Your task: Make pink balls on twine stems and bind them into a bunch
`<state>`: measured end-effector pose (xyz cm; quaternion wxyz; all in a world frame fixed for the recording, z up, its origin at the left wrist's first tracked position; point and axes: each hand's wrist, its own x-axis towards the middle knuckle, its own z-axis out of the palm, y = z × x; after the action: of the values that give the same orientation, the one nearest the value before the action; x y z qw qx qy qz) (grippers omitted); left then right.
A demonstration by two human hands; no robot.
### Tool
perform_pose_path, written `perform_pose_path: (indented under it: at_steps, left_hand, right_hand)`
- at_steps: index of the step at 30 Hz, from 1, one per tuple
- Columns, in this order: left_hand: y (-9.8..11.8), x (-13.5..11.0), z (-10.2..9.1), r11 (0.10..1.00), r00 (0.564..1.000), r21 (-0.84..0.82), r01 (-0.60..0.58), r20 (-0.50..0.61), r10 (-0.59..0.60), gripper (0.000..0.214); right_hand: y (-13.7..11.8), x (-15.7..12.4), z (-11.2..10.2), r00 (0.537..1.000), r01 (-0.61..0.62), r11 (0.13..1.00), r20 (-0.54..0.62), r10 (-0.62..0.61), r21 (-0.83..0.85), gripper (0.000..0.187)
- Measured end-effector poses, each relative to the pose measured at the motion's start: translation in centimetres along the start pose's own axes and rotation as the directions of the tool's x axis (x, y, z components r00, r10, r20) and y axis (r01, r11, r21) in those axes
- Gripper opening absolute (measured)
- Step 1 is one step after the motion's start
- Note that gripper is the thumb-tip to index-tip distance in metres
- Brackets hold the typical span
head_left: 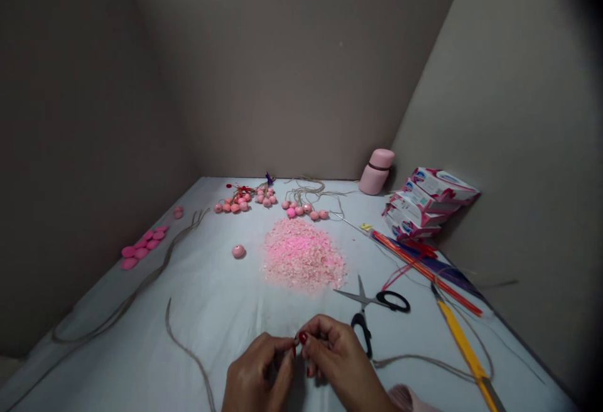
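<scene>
Dim, diffuse light, dark wall (85,117) left of the fingers (324,324), paler wall (509,110) to their right, soft shadow beneath them on the counter (207,292), wide-angle stretch, far-right edge blackened.

1. Small piece (296,341): one, greyish. Held up in front of the person, between the pinched thumb and forefinger of the left hand (261,368) and the fingertips of the right hand (339,355). Mostly covered by the fingers; kind, full shape and far side cannot be told.
2. Cord (407,357): one length, thin, brownish-grey, strands lying close together. Slack, flat on the white surface. Emerges at the outer edge of the right hand, runs rightward in a shallow arc, then bends up into a loose loop on the right. Whether it reaches the fingertips is hidden.
</scene>
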<state>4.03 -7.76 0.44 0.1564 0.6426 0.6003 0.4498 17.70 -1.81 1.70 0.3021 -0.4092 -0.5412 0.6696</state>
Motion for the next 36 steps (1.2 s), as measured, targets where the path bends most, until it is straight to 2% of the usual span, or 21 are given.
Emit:
perform_pose_path:
  at_steps: [5, 10, 15, 21, 24, 27, 31, 36]
  left_hand:
    - [-0.47, -0.16, 0.17, 0.997, 0.995, -0.011, -0.074, -0.061, 0.073, 0.013]
    - [-0.37, -0.03, -0.03, 0.998, 0.999, -0.014, -0.054, -0.011, 0.054, 0.014]
    - [-0.21, 0.13, -0.13, 0.998, 0.998, -0.015, -0.064, -0.015, 0.063, 0.015]
    - [0.05, 0.23, -0.06, 0.987, 0.995, -0.132, 0.095, -0.017, -0.098, 0.014]
    - [0.16, 0.21, 0.02, 0.967, 0.984, -0.185, 0.173, 0.004, -0.175, 0.017]
    - [0.14, 0.22, 0.06, 0.935, 0.962, -0.227, 0.272, 0.059, -0.265, 0.023]
    - [0.11, 0.42, -0.12, 0.862, 0.912, -0.302, 0.408, 0.173, -0.371, 0.03]
    - [0.16, 0.66, -0.31, 0.794, 0.881, -0.383, 0.472, 0.231, -0.412, 0.029]
  right_hand:
    - [0.13, 0.18, 0.02, 0.999, -0.046, 0.997, 0.025, 0.044, 0.069, 0.041]
    - [-0.18, 0.07, -0.07, 0.997, -0.076, 0.995, 0.038, 0.074, 0.068, 0.042]
    - [0.02, 0.09, 0.02, 0.994, -0.094, 0.994, 0.061, 0.09, 0.055, 0.042]
    - [0.4, 0.09, 0.2, 0.996, -0.058, 0.998, 0.071, 0.06, -0.024, 0.032]
    - [0.45, -0.04, 0.23, 0.999, -0.031, 0.996, 0.038, 0.034, -0.086, 0.025]
    - [0.23, -0.26, 0.3, 1.0, -0.005, 0.989, -0.001, 0.005, -0.147, 0.019]
    - [0.05, -0.49, 0.36, 0.999, 0.024, 0.972, -0.033, -0.032, -0.232, 0.018]
    - [0.19, -0.78, 0.21, 0.987, 0.129, 0.923, -0.044, -0.155, -0.362, 0.015]
